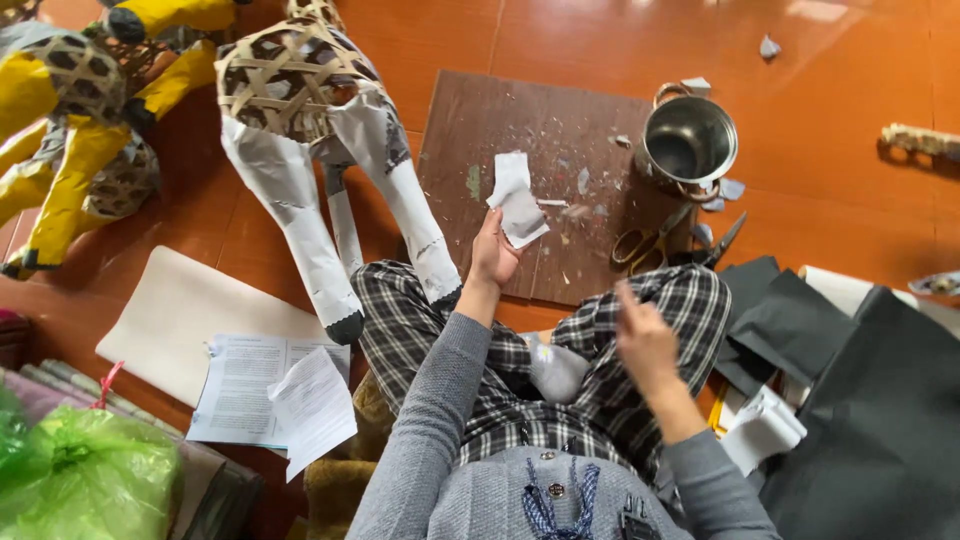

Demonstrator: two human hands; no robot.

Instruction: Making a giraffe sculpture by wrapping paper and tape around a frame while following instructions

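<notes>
At the lower centre of the frame, above plaid-trousered knees, the right hand (645, 335) is motion-blurred; whether it grasps anything cannot be told. Left of it, the left hand (493, 255) pinches a torn white paper scrap (517, 201) over a brown board (535, 180). Beyond lie scissors (662, 243), partly hidden by the knee, and a steel pot (688, 142). A woven animal frame (300, 100) is cut off at the top edge.

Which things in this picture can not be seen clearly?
- Right hand, head view: blurred, so its fingers and any contents are unclear.
- Pot: inside too dark.
- Yellow animal figure: cut off by the left edge.
- Scissors: partly behind the knee.
</notes>
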